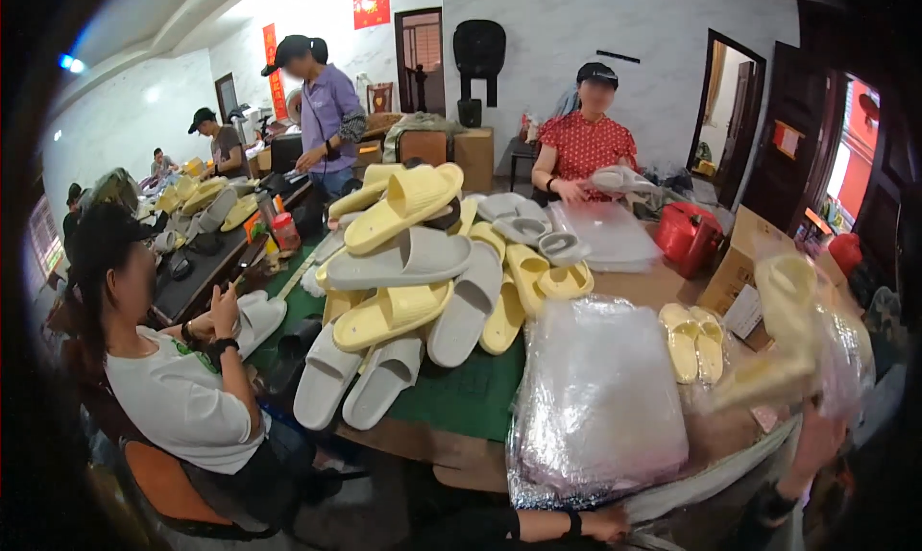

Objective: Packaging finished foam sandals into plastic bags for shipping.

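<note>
At the right, my right hand (pixel 818 440) is raised and closed on a pair of yellow slippers (pixel 783 335) in clear plastic; both are smeared by motion. My left hand (pixel 605 524) is low at the table's near edge, its fingers curled on the rim of a white plastic sack (pixel 711 489); part of its grip is hidden. The sack's rim stretches from there toward my right wrist. Just beyond my left hand lies a thick stack of clear plastic bags (pixel 605 397). A small pair of yellow slippers (pixel 693 344) rests to the right of that stack.
A tall heap of grey and yellow slippers (pixel 413 263) covers the table's middle. Across stands a person in red (pixel 586 147) by more clear bags (pixel 610 236). A red container (pixel 689 239) and an open cardboard box (pixel 744 263) are at right; a seated person (pixel 182 388) is at left.
</note>
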Tool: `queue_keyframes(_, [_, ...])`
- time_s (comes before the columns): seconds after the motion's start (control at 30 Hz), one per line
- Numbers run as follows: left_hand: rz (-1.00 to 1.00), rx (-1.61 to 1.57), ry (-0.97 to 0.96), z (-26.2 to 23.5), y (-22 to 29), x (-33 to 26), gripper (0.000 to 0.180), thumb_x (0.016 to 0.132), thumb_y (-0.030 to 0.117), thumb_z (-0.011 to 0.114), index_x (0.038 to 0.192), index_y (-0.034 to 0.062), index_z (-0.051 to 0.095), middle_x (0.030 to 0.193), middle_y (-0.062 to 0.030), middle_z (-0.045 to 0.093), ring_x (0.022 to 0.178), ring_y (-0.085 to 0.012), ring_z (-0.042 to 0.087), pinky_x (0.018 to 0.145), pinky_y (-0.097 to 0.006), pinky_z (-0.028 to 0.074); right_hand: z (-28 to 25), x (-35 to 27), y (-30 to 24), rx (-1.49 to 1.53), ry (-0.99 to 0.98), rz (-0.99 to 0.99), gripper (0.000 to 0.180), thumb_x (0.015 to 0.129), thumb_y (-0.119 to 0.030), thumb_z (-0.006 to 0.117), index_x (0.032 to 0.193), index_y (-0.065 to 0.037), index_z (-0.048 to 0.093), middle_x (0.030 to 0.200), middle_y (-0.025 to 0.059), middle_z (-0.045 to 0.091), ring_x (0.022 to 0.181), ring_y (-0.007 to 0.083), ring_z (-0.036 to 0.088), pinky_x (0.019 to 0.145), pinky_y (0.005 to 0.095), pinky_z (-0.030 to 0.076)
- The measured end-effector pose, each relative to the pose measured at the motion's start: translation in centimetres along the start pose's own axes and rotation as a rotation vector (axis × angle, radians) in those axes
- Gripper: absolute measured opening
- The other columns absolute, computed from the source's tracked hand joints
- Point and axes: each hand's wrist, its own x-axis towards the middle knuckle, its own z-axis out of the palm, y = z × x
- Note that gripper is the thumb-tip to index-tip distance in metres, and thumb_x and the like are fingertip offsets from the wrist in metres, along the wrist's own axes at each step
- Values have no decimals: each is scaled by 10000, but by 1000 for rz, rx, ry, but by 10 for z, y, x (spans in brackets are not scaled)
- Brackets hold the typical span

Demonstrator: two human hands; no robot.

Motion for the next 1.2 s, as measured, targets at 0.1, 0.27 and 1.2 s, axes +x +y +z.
queue_keyframes(0.1, [-82, -135, -139, 6, 0, 8, 222, 832, 255, 545, 865, 55, 636, 852, -171, 600, 884, -384, 528, 863, -489, 368, -7, -26, 0, -42, 58, -43, 479, 948, -229, 453, 1388, -66, 357, 1476, 129, 294, 1364, 274, 261, 1118, 559, 148])
queue_keyframes(0.27, [-69, -23, -164, -31, 23, 3, 261, 855, 271, 512, 919, 54, 641, 932, -160, 621, 963, -378, 531, 882, -507, 368, -27, -100, -13, -71, 218, -5, 490, 941, -238, 462, 1388, -64, 359, 1475, 127, 298, 1361, 275, 267, 1116, 556, 157])
queue_keyframes(1.2, [-68, 230, -513, -55, 45, 8, 328, 773, 336, 576, 1077, 244, 656, 981, -110, 612, 978, -328, 517, 842, -491, 360, -96, -353, 25, -160, 831, 42, 556, 902, -287, 516, 1386, -56, 369, 1467, 119, 319, 1346, 281, 299, 1103, 535, 209])
